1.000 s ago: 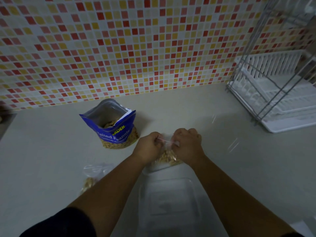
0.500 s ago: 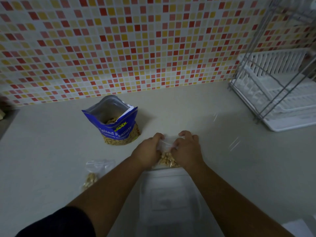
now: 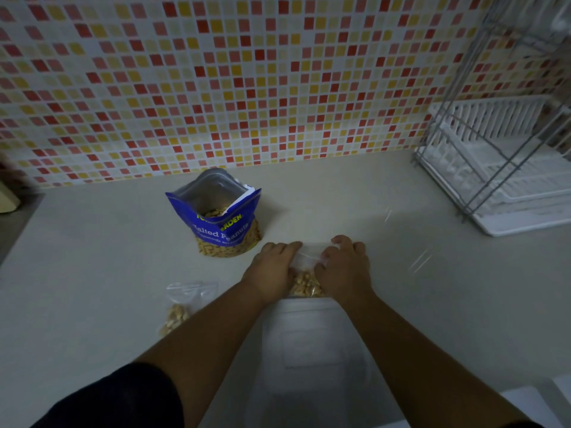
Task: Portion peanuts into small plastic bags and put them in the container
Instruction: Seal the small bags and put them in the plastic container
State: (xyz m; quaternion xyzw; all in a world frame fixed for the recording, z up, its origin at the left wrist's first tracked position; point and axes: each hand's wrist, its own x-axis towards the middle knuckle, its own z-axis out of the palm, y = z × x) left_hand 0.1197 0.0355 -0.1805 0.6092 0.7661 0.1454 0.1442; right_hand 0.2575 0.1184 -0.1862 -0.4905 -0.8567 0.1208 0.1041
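A small clear zip bag (image 3: 306,284) with peanuts in it lies on the counter just beyond the far rim of a clear plastic container (image 3: 309,350). My left hand (image 3: 273,268) and my right hand (image 3: 346,267) sit on either side of the bag and pinch its zip strip between them. Their palms hide the bag's sides. A second small bag of peanuts (image 3: 180,305) lies flat to the left of my left forearm. The open blue pouch of salted peanuts (image 3: 222,220) stands upright behind and to the left of my hands.
A wire dish rack on a white tray (image 3: 506,180) fills the back right corner. The mosaic tile wall (image 3: 247,88) closes off the far side. A white sheet (image 3: 525,406) lies at the near right, and a beige object (image 3: 6,199) sits at the far left edge.
Both hands have lowered the bag from a raised, bunched grip down flat onto the counter and spread slightly apart along its top. The pouch and the second bag have not moved.
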